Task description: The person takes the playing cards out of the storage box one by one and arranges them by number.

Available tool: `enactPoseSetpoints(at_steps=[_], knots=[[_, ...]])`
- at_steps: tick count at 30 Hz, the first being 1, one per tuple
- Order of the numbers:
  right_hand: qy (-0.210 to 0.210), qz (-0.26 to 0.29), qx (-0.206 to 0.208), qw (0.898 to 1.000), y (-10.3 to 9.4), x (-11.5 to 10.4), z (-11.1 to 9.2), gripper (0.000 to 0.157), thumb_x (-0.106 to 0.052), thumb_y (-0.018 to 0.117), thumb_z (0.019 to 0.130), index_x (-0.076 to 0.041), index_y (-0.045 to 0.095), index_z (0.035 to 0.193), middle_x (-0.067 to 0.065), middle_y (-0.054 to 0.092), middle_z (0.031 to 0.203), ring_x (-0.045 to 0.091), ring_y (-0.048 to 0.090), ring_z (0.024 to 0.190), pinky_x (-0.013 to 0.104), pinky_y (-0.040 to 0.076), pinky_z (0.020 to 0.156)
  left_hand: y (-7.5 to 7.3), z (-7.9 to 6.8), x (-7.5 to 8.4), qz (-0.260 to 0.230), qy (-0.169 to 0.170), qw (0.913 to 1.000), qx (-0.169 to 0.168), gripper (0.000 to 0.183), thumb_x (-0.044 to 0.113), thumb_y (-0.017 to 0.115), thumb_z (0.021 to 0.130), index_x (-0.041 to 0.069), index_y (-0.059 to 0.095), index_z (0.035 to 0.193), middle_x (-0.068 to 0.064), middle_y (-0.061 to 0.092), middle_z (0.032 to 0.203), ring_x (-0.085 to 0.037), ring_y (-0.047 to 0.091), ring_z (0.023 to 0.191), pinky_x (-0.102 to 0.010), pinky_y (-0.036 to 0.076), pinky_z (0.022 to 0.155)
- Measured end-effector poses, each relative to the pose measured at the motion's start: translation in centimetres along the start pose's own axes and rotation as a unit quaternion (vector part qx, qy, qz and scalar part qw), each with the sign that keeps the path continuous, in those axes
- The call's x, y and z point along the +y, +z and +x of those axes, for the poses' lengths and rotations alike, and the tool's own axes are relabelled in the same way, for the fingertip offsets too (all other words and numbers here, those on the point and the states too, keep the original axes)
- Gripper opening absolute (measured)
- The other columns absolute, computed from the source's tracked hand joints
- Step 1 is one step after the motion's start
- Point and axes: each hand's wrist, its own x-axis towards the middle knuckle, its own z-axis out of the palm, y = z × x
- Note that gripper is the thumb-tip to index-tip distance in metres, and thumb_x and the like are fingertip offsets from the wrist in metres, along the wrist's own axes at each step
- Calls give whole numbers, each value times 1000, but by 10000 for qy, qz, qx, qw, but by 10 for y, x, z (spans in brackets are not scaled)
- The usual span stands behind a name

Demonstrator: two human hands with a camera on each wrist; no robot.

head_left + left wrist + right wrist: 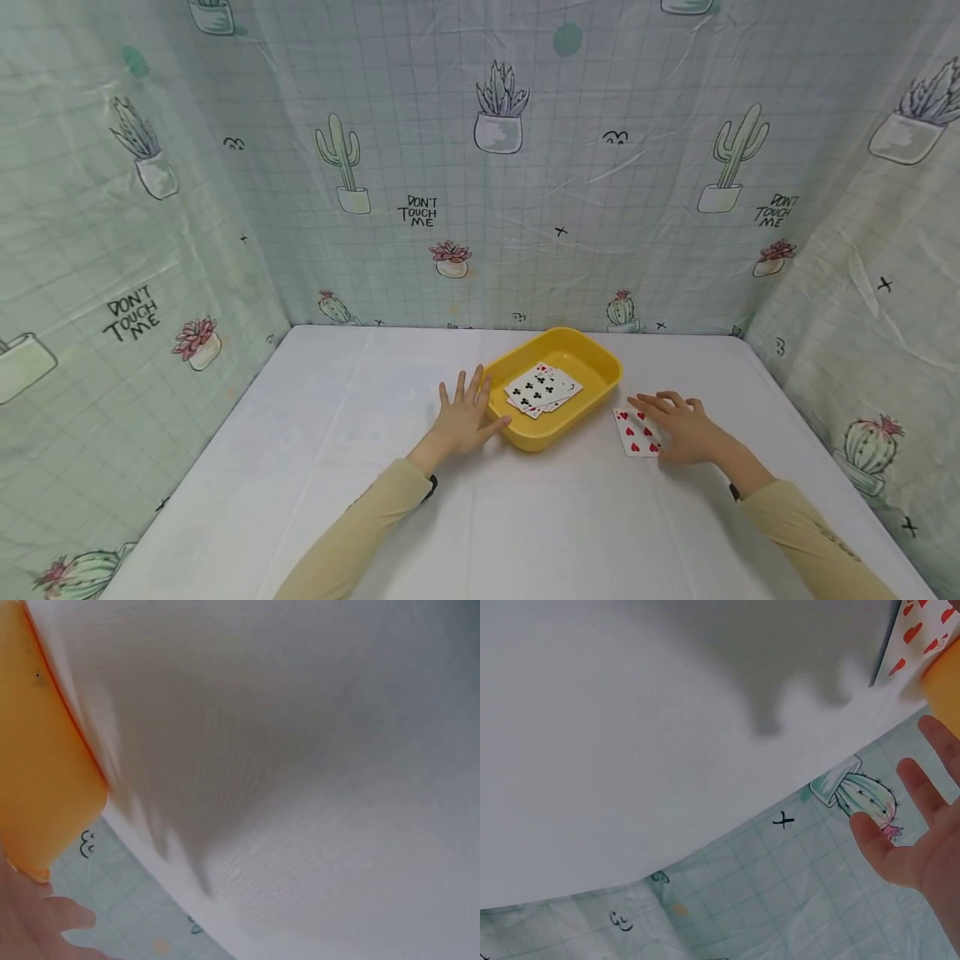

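Note:
My left hand has its fingers spread at the near-left side of a yellow plastic tray. The thumb lies over the tray's rim; the left wrist view catches the tray's outer wall beside the fingers. Inside the tray is a small pile of playing cards, a clubs card on top. To the tray's right, a playing card with red hearts lies face up on the white table. Over its right part extends my right hand, fingertips at the card's far edge, thumb by its near corner. Three fingers show spread in the right wrist view.
A white cloth covers the table. Behind it and along both sides hangs a pale sheet printed with cacti and lettering, meeting the table's far edge just beyond the tray.

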Motion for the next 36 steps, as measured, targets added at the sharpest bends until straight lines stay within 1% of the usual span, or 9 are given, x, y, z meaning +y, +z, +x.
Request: enactPoseSetpoints(at_steps=[4, 7, 13, 18, 23, 27, 30, 36], knots=[[-131, -171, 219, 9995, -3, 2, 1, 82, -18, 72, 67, -15, 30, 138, 13, 37, 138, 37, 28, 120, 62, 24, 88, 0, 0, 0, 4, -9, 10000, -2, 86, 65, 27, 86, 5, 7, 144, -13, -1, 151, -41, 3, 136, -67, 8, 100], [-189, -255, 414, 9986, -7, 2, 4, 79, -21, 70, 71, -15, 29, 138, 13, 36, 139, 36, 28, 121, 62, 25, 88, 0, -1, 0, 35, -36, 10000, -38, 86, 66, 26, 86, 6, 7, 144, -13, -2, 151, -40, 1, 136, -66, 7, 100], [-444, -121, 893, 9949, -16, -8, 13, 71, -17, 68, 73, -12, 35, 136, 13, 38, 137, 36, 31, 119, 61, 27, 87, 0, 0, -1, 25, -21, 10000, -23, 86, 66, 26, 86, 5, 7, 144, -12, -3, 151, -41, 2, 136, -66, 8, 100], [-627, -124, 1046, 9925, -20, -16, 20, 68, -16, 67, 74, -9, 36, 135, 13, 37, 137, 35, 33, 118, 59, 29, 87, 0, 0, -1, -6, -15, 10000, -61, 87, 67, 25, 85, 6, 7, 144, -12, -4, 151, -41, 1, 136, -66, 6, 100], [-689, 24, 1093, 9916, -22, -23, 29, 69, -18, 67, 75, -9, 36, 135, 13, 36, 138, 33, 32, 119, 58, 29, 88, -1, 0, -2, 14, -53, 9999, -133, 87, 68, 24, 85, 6, 6, 144, -12, -4, 151, -40, 0, 137, -66, 7, 101], [-791, 63, 1295, 9884, -24, -28, 36, 67, -21, 66, 77, -9, 36, 135, 13, 37, 137, 32, 33, 119, 57, 30, 88, -2, 0, -1, -28, -62, 9998, -184, 87, 67, 25, 85, 6, 6, 144, -12, -4, 151, -40, 0, 137, -65, 6, 101], [-855, 48, 1460, 9856, -26, -33, 41, 65, -21, 66, 77, -8, 37, 134, 14, 38, 136, 32, 33, 118, 57, 30, 88, -3, -1, -1, -35, -54, 9998, -202, 87, 67, 25, 85, 6, 6, 144, -12, -5, 151, -39, 0, 137, -65, 6, 101], [-920, 19, 1631, 9823, -28, -42, 54, 63, -23, 65, 78, -8, 39, 133, 14, 41, 135, 32, 34, 118, 55, 31, 86, -3, 0, 0, 28, -69, 9997, -222, 87, 68, 24, 85, 6, 6, 144, -11, -6, 151, -40, 3, 137, -65, 7, 101]])
